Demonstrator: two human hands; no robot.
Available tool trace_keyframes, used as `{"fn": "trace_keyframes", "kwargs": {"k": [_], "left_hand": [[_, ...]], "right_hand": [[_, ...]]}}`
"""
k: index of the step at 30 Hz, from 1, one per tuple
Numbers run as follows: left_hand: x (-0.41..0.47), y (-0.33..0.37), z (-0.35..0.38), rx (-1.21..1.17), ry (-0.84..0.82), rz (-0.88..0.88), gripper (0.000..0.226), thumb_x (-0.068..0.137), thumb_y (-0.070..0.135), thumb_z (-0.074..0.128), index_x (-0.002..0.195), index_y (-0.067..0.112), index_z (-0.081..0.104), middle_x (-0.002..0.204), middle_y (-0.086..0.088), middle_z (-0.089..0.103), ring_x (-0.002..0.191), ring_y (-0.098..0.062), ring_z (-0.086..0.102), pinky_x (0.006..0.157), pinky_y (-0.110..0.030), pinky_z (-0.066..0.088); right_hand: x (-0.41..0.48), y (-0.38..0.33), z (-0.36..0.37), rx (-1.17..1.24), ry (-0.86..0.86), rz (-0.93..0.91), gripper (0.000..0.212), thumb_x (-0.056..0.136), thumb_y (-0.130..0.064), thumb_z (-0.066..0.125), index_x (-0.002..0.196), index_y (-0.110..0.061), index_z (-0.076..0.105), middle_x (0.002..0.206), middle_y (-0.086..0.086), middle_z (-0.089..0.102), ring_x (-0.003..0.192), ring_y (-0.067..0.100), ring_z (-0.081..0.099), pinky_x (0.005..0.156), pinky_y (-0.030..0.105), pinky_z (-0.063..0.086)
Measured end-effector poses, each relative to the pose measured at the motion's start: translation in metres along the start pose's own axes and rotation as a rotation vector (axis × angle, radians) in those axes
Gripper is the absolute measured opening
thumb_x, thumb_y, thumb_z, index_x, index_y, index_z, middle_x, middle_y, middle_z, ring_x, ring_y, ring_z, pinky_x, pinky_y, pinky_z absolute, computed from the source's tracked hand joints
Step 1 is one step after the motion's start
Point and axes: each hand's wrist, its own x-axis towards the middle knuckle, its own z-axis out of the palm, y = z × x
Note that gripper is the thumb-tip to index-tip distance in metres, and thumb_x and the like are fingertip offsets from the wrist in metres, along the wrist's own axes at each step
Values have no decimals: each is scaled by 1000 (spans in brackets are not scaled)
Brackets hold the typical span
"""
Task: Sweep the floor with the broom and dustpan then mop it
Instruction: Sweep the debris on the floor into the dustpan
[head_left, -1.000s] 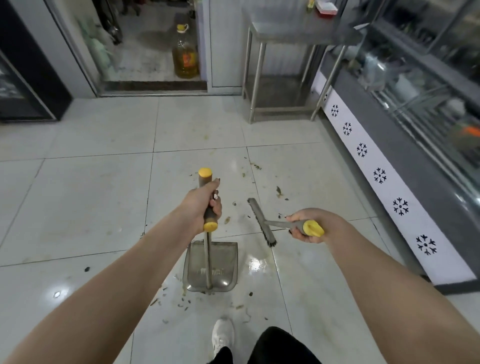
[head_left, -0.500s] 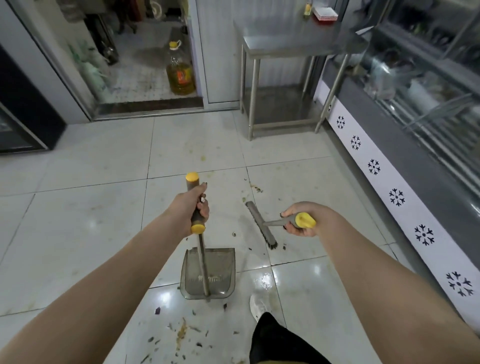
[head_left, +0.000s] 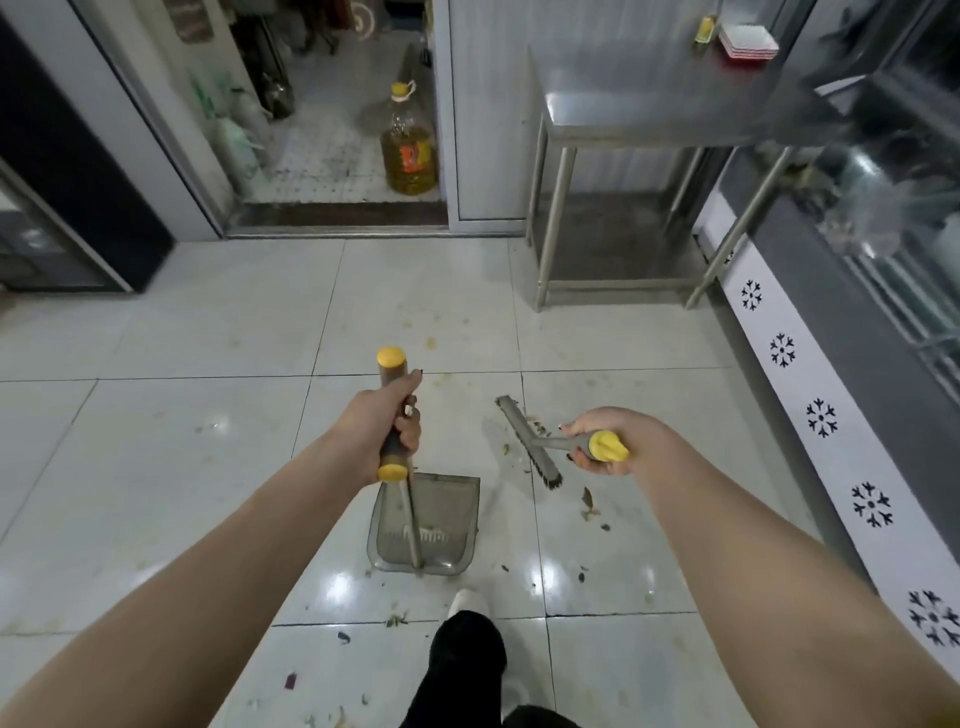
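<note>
My left hand (head_left: 384, 423) grips the grey-and-yellow upright handle of a translucent grey dustpan (head_left: 439, 525), whose pan rests on the white tiled floor in front of my foot. My right hand (head_left: 605, 439) holds the yellow-capped handle end of a grey broom (head_left: 527, 439); its bristle head lies on the floor just right of the dustpan. Small bits of debris (head_left: 589, 501) are scattered around the broom head and near my feet.
A steel table (head_left: 639, 93) stands ahead on the right, beside a glass display counter (head_left: 852, 332) with snowflake trim along the right wall. A large oil bottle (head_left: 409, 145) stands in the open doorway ahead. A dark cabinet (head_left: 67, 171) is at the left.
I have stepped forward toward the doorway. Dustpan and broom moved with me, and the broom head now rests among debris to the right of the pan.
</note>
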Motion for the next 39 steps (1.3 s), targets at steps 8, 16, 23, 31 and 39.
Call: {"fn": "trace_keyframes", "kwargs": {"k": [8,16,23,31,39], "left_hand": [[84,49,27,-174,-49,-88,35,90,25,62,63,14,42,42,4,42,29,-5,37,32,-10,32],[154,81,39,-349,21,-97,39,90,25,62,59,12,41,41,2,42,31,-8,42,36,-12,39],[199,81,55,-278,38,-96,33,91,25,60,66,12,43,44,4,38,31,-7,34,33,-14,30],[228,83,80,-21,136,-73,32,90,29,61,70,10,45,52,-1,38,32,-9,34,34,-17,32],[234,76,100,125,124,-64,33,92,28,58,70,7,46,53,-2,37,27,-8,36,34,-15,32]], "right_hand": [[58,-87,6,-96,75,60,11,97,-11,52,88,-5,51,75,11,50,29,10,49,38,17,48],[122,-143,10,-250,192,26,13,92,-2,59,96,4,49,80,16,52,39,19,59,33,21,48],[189,-165,9,-373,218,88,23,92,-10,60,108,-1,45,82,13,58,47,17,62,54,28,55],[252,-137,-5,-222,157,385,17,94,-14,58,89,-3,46,95,15,58,57,19,57,44,24,52],[258,-82,0,-60,164,463,28,94,-30,57,102,-6,46,68,9,52,49,16,50,42,20,46]]}}
